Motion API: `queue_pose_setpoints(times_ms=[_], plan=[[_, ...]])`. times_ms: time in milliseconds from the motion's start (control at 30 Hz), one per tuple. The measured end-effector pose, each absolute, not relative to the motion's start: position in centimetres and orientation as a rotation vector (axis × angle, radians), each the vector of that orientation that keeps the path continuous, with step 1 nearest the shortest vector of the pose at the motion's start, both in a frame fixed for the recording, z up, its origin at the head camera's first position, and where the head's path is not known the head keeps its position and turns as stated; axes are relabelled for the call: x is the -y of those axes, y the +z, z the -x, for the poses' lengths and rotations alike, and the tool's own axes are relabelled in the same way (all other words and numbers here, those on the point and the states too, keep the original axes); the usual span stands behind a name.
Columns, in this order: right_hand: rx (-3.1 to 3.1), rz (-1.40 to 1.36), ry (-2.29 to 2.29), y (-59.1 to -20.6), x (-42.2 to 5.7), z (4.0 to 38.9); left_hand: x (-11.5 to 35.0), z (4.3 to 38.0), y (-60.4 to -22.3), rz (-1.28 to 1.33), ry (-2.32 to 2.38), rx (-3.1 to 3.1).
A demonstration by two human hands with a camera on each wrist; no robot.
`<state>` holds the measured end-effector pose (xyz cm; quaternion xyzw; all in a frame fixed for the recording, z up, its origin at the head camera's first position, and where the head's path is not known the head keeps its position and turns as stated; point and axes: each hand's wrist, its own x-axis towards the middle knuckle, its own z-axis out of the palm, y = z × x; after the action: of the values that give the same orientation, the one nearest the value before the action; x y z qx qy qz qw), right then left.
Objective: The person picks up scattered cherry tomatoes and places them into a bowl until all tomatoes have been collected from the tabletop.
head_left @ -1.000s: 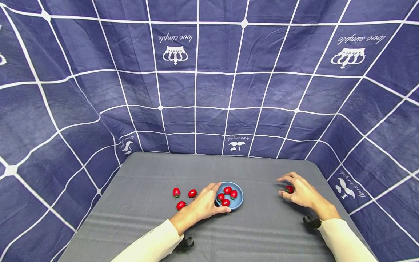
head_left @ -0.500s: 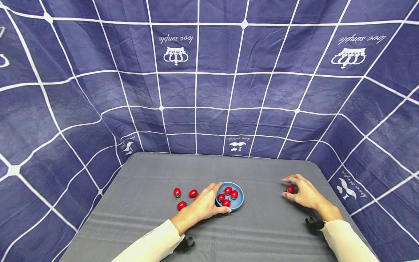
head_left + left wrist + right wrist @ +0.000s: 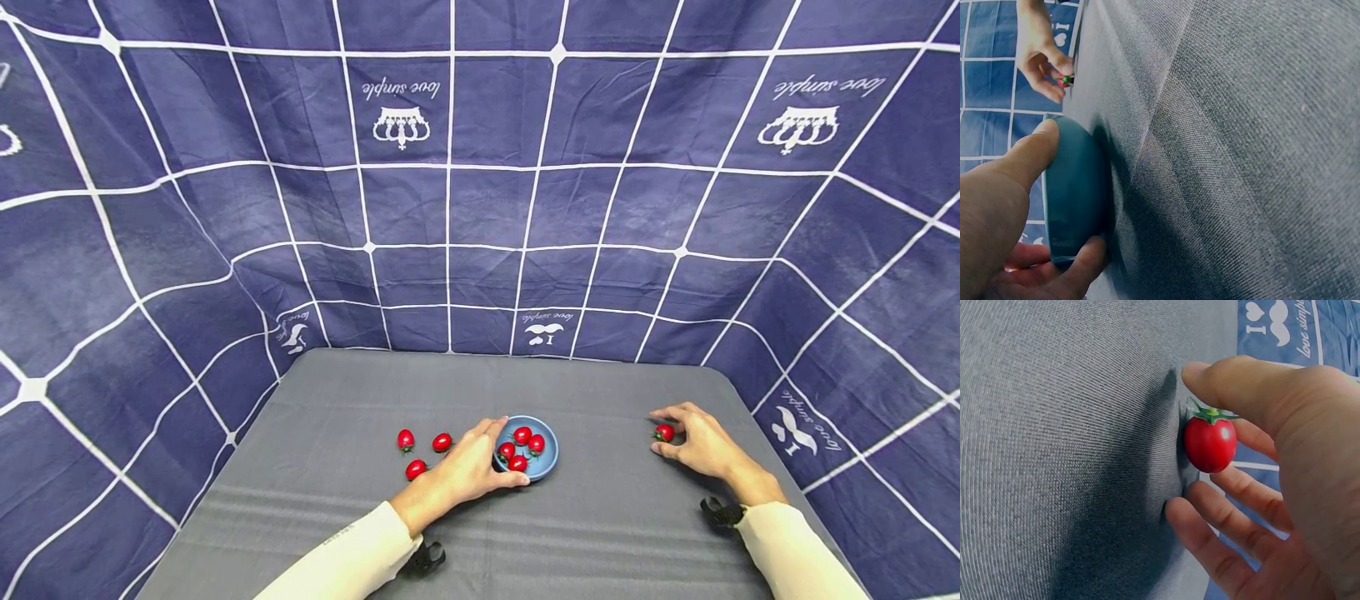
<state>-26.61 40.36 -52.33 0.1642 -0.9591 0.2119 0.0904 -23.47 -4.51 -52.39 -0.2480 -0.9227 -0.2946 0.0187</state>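
Note:
My left hand (image 3: 471,468) grips a small blue bowl (image 3: 550,467) at its left side, thumb on the near rim and fingers along the far side. In the left wrist view the bowl (image 3: 1075,190) stands upright on the cloth. Inside it lie several red cherry tomatoes (image 3: 522,436) with green stems. On the right, my right hand (image 3: 699,443) is spread around a single cherry tomato (image 3: 663,432) on the cloth. The right wrist view shows that tomato (image 3: 1210,444) between thumb and fingers, with a gap to the thumb (image 3: 1229,378).
Three more cherry tomatoes (image 3: 406,440) lie left of the bowl, close to the left forearm. Grey cloth (image 3: 600,517) covers the table. A blue curtain with white lines (image 3: 487,208) rises behind and on both sides.
My right hand has shifted slightly to the right over the lone tomato, which now shows more fully between thumb and fingers. The left hand and bowl have stayed in place.

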Motion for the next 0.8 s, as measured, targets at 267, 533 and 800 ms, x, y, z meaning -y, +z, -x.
queue_pose_setpoints(times_ms=[267,533,800], plan=[[2.844,-0.461,0.634,-52.84,-40.42,26.93,4.54,23.49,-52.42,0.772,-0.932,2.867],[2.820,-0.466,0.695,-53.05,-40.09,27.07,4.86,23.81,-53.25,0.834,-0.955,2.772],[2.823,-0.477,0.679,-52.99,-39.88,26.97,4.46,23.57,-52.62,0.755,-0.922,2.877]])
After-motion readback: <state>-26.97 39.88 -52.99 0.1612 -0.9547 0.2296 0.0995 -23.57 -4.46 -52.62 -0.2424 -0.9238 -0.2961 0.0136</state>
